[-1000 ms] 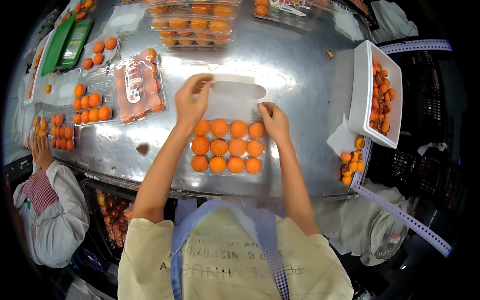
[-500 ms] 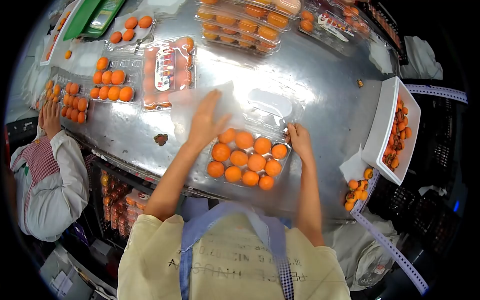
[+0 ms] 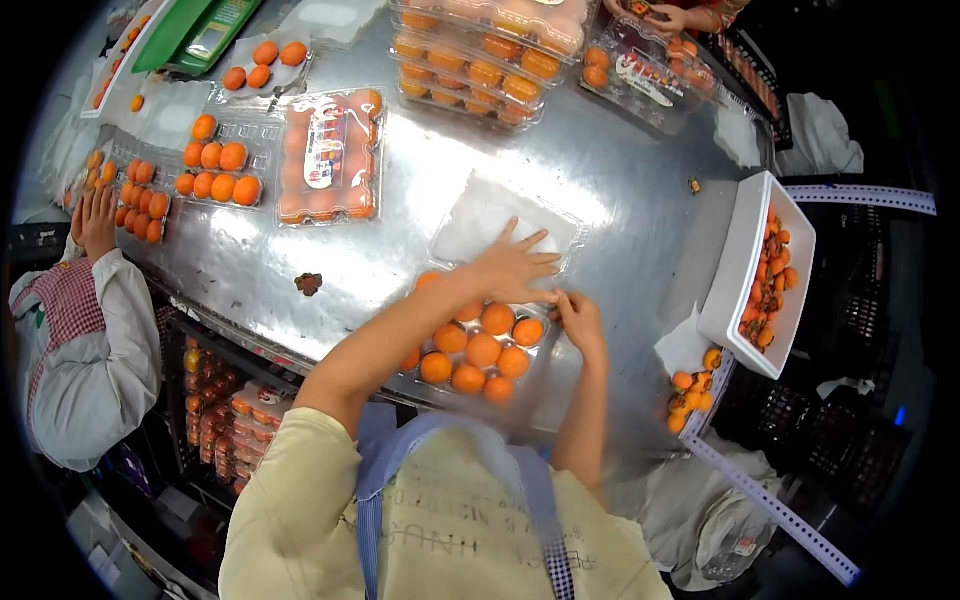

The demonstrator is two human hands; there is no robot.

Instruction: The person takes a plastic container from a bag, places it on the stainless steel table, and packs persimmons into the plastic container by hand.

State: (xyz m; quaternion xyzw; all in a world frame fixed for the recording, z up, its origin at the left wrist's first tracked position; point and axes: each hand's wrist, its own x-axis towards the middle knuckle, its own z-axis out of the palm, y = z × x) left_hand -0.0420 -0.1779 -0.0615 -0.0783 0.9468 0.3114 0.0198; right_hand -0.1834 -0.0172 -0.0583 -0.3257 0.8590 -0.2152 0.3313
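Observation:
A clear plastic clamshell lies open in front of me, its near half filled with rows of orange persimmons. A translucent white sheet lies in the clamshell's lid on the far side. My left hand is spread flat over the near part of the sheet, fingers apart and holding nothing; its forearm hides some of the fruit. At the right corner, by the hinge, my right hand pinches the edge of the clamshell.
A closed persimmon pack and half-filled trays lie to the left. Stacked packs stand at the back. A white foam box of persimmons is at right. Co-workers' hands show at far left and top right.
My left hand has carried the white sheet rightward from left of the clamshell into its lid and now spreads over it. My right hand stays at the corner. A co-worker's hands have appeared top right.

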